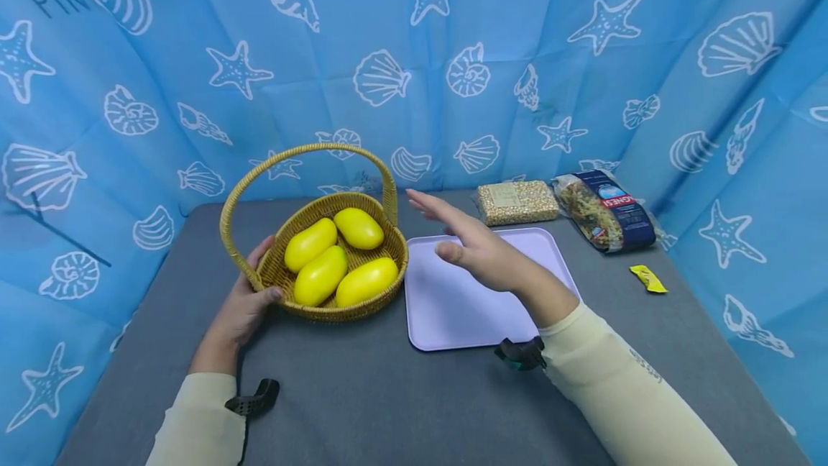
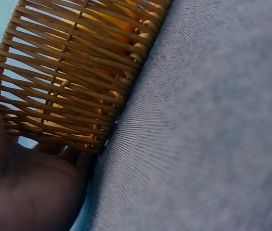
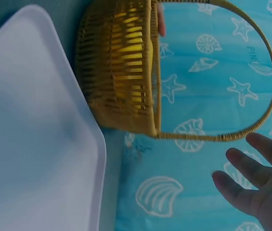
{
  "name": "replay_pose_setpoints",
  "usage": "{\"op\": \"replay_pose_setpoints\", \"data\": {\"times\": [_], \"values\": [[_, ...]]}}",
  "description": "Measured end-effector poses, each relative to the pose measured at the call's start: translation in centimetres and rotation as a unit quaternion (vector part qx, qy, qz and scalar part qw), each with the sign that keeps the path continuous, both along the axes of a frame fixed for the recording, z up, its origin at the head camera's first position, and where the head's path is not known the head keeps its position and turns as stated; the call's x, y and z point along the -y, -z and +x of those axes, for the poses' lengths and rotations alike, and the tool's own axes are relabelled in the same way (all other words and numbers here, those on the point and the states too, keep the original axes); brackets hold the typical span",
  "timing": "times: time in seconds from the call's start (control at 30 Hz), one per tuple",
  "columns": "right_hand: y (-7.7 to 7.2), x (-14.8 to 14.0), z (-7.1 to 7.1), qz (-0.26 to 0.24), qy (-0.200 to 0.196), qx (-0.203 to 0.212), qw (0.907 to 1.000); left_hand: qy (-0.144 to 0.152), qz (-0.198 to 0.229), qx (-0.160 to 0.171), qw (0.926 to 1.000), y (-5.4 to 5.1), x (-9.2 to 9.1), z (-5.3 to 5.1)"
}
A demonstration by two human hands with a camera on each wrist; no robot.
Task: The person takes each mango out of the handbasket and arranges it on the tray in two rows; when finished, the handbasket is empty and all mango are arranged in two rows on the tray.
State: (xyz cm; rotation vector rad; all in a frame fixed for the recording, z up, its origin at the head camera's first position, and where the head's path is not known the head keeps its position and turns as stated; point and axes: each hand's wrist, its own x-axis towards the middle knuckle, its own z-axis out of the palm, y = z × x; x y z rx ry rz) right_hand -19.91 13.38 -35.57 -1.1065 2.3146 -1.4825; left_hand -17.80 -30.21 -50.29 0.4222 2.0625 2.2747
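Head view's got the basket (image 1: 343,314) just left of center in the frame, four yellow fruits (image 1: 321,275) sitting inside it. Left hand (image 1: 246,308) is gripping its left side, thumb by the rim. Right hand (image 1: 479,244) is holding nothing, fingers pretty straight, thumb spread apart, up over the purple tray (image 1: 466,315) right of center. Upper right, there's a bag of grains (image 1: 520,203) beside a dark blue food bag (image 1: 604,211), with a small yellow packet (image 1: 648,279) below.

On the grey worktop (image 1: 375,401) sit a wicker basket (image 1: 343,313), a pale purple tray (image 1: 485,318) just beside it, a grain packet (image 1: 527,201), a blue packet (image 1: 606,211) and a small yellow wrapper (image 1: 647,279).
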Motion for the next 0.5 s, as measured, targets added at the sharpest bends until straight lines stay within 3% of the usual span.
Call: {"op": "replay_pose_setpoints", "data": {"times": [0.17, 0.3, 0.5], "values": [[0.9, 1.8, -0.8, -0.063, -0.041, 0.051, 0.9959, 0.008, 0.011, 0.001, 0.9999, 0.4, 0.2, 0.1], [1.8, 3.2, -1.7, -0.114, -0.075, 0.095, 0.9861, 0.016, 0.023, -0.006, 0.9996, 0.5, 0.2, 0.1], [3.0, 5.6, -2.9, -0.138, -0.082, 0.151, 0.9754, 0.022, 0.042, -0.009, 0.9988, 0.4, 0.1, 0.1]]}}
